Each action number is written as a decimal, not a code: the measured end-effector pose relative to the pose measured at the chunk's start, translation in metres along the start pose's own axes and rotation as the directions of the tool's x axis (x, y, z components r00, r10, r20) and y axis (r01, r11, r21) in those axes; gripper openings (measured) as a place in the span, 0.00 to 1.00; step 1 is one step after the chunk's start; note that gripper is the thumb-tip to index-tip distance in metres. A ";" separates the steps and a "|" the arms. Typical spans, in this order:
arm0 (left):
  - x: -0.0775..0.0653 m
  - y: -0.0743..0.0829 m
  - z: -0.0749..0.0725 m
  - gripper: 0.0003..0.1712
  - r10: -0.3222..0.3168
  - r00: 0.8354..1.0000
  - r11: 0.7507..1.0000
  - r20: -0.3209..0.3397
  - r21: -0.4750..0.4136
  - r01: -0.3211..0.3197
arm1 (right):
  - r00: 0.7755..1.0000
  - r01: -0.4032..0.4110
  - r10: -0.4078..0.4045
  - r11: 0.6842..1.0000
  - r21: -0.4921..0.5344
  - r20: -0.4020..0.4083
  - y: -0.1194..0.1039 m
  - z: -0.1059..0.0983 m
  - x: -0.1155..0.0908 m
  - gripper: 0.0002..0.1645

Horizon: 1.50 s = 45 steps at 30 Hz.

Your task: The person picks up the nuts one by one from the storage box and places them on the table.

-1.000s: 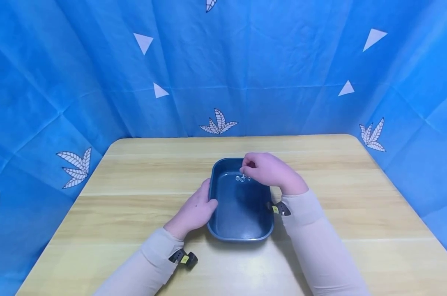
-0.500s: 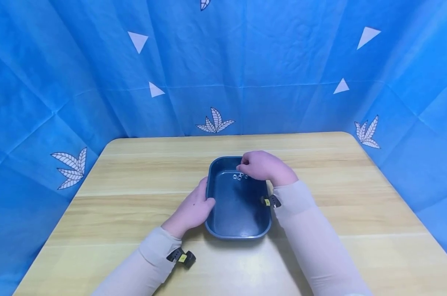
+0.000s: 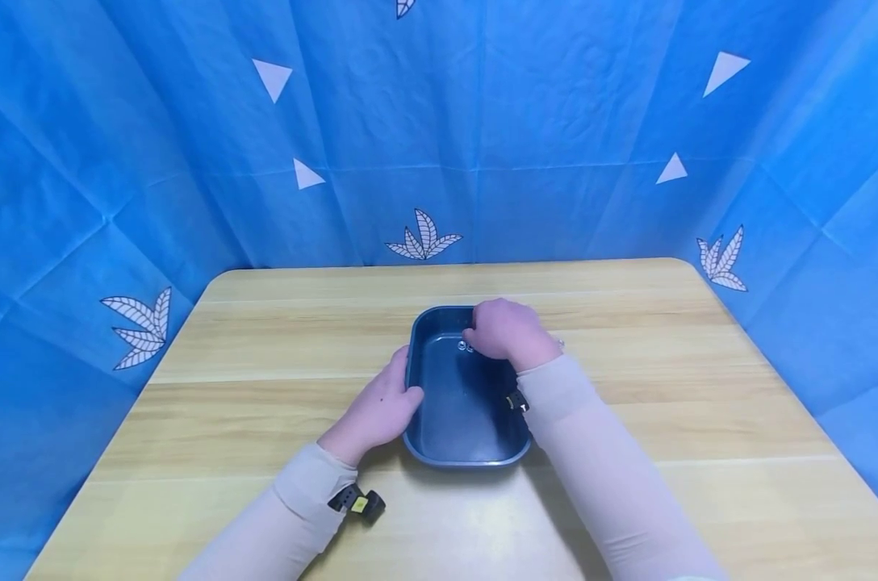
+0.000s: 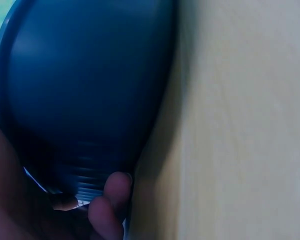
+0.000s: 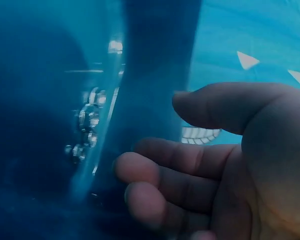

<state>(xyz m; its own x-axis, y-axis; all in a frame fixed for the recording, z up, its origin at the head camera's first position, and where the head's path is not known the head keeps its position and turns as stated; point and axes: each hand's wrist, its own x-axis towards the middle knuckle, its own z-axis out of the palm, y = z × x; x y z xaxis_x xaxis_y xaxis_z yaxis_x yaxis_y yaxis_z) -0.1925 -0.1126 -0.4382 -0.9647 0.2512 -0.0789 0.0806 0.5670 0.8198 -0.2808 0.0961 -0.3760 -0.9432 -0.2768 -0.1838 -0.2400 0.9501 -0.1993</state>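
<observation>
My left hand (image 3: 381,403) grips the long left side of a dark blue rectangular tray (image 3: 468,465), thumb over the rim and fingers along the outer wall. In the left wrist view the fingertips (image 4: 117,187) press on that wall. Toward the far end of the tray floor lie several small shiny silvery round pieces (image 5: 89,117), some hidden in the head view. My right hand (image 3: 507,329) reaches over the tray's far right corner beside them. In the right wrist view its thumb and loosely bent fingers stand apart with nothing between them.
The tray stands at the middle of a light wooden table (image 3: 265,420). A small shiny piece (image 3: 561,344) lies on the table to the right of my right wrist. A blue patterned curtain (image 3: 439,121) hangs behind the table and along both sides.
My right hand has turned and shifted slightly, its forearm swinging left, and it now covers some of the pieces. The shiny piece on the table has come into view. My left hand keeps its hold.
</observation>
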 end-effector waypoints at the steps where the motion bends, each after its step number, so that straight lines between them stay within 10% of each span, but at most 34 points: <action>1: 0.000 0.000 0.000 0.41 0.002 1.000 1.000 0.000 0.001 -0.002 | 1.000 0.000 0.000 1.000 -0.022 0.004 -0.001 0.001 0.000 0.20; 22: 0.001 0.000 0.002 0.40 -0.041 0.999 0.999 0.002 0.014 0.041 | 0.992 -0.079 0.090 0.989 -0.124 0.093 -0.009 0.016 0.013 0.12; 45: 0.000 -0.001 0.001 0.40 -0.038 0.999 0.999 0.008 0.005 0.038 | 0.998 -0.006 0.013 0.994 -0.107 0.068 -0.006 0.020 0.014 0.10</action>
<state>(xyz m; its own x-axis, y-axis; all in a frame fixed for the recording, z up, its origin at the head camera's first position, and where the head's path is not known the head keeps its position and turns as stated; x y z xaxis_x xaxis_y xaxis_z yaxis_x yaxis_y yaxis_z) -0.1920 -0.1125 -0.4390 -0.9651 0.2353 -0.1146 0.0448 0.5799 0.8135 -0.2878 0.0836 -0.3962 -0.9284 -0.2732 -0.2519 -0.2574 0.9617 -0.0944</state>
